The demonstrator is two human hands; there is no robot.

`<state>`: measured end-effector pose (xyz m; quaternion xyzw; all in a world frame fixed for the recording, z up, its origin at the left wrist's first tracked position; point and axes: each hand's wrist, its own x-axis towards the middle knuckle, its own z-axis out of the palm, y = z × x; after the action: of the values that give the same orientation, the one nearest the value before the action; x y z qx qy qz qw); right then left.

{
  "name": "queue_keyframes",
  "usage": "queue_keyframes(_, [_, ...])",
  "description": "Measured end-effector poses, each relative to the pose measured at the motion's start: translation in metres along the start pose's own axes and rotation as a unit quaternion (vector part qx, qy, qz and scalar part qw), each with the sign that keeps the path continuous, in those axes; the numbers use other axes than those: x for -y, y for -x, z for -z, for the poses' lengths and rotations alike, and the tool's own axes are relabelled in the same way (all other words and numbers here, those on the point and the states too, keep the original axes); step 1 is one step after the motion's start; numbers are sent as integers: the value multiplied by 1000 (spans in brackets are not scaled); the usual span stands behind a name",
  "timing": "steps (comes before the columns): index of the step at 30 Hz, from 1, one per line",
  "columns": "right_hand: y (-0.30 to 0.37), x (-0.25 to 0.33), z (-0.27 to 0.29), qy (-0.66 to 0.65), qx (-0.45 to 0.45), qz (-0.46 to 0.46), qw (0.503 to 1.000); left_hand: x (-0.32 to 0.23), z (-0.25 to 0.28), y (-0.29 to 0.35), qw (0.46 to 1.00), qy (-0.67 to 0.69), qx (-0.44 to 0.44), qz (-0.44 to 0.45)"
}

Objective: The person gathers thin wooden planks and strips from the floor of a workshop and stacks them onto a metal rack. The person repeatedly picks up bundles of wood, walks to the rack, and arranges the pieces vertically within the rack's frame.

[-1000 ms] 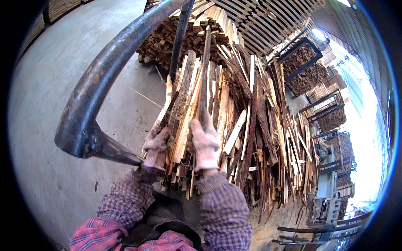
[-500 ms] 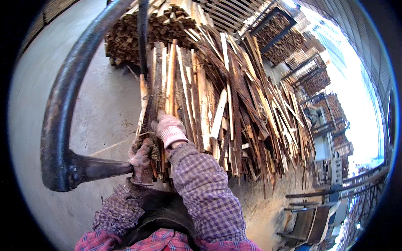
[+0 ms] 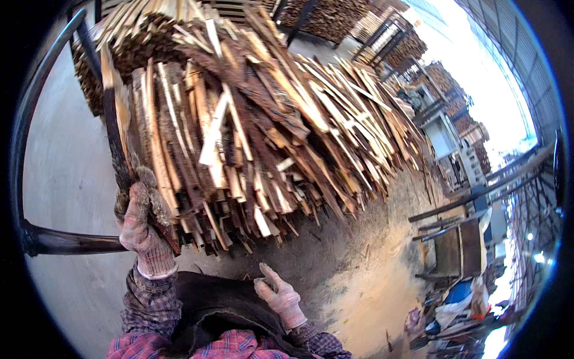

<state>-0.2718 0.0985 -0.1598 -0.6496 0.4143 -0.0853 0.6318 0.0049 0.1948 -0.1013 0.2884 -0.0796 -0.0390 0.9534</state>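
Observation:
My left hand (image 3: 142,224), in a pinkish, dirty knit glove, is wrapped round bark-edged wood strips (image 3: 115,128). They rise from the fist at the left side of a big loose pile of wood strips (image 3: 239,143), pale wood mixed with dark bark. How many strips the fist holds is hard to tell. My right hand (image 3: 278,293), gloved as well, hovers close to my body below the pile's near ends. It holds nothing, with thumb and fingers apart. A black tubular metal frame (image 3: 75,243) passes just left of my left hand.
Behind the pile stands a tight stack of wood sticks (image 3: 98,78). More racked wood (image 3: 335,18) lines the back. To the right are a grey machine (image 3: 442,137), a brown box-like bench (image 3: 451,251) and a heap of rags and bags (image 3: 457,308). Sawdust (image 3: 371,275) covers the floor there.
My right hand has left the wood strips and drawn back toward my body, opening. My left hand keeps its hold on strips. The view has swung right, so pile and frame appear farther left.

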Motion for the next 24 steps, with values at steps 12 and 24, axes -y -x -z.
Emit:
queue_keyframes(12, [66, -134, 235, 132, -62, -65, 987, 263, -305, -52, 841, -457, 277, -88])
queue_keyframes(24, [158, -239, 449, 92, -375, -222, 895, 356, -457, 309, 773, -328, 539, 68])
